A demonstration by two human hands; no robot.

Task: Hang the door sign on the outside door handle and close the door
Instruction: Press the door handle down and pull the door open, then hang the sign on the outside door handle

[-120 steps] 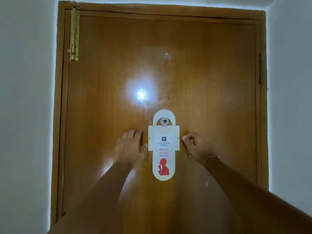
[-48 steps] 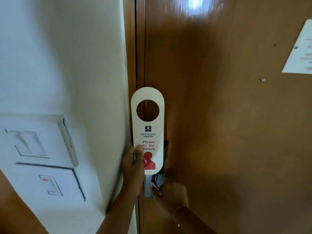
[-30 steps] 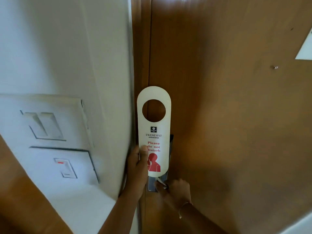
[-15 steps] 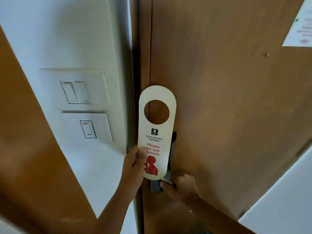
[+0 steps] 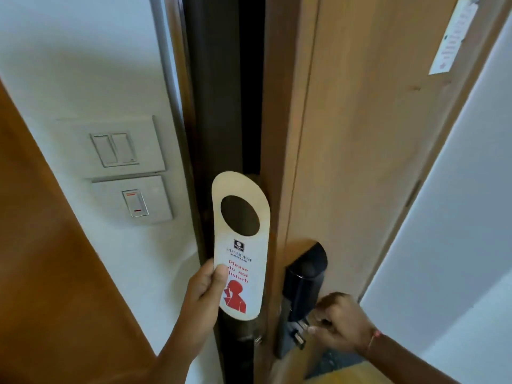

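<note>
My left hand [image 5: 203, 293] holds a white door sign [image 5: 242, 249] by its lower left edge. The sign is upright, with a round hole near the top and red "Please do not disturb" print, and it hangs in front of the dark gap beside the door. The wooden door [image 5: 360, 134] stands slightly ajar. My right hand [image 5: 336, 324] grips the inside handle [image 5: 300, 332] under a black lock unit [image 5: 304, 278]. The outside handle is hidden behind the door edge.
Two white switch plates [image 5: 124, 170] sit on the wall to the left of the frame. A wooden panel [image 5: 41, 259] fills the lower left. A paper notice [image 5: 453, 37] is stuck high on the door. A white wall [image 5: 457, 245] stands at right.
The door has swung open from shut, showing a dark gap at its edge. My left hand has carried the sign toward that gap. My right hand stays on the handle.
</note>
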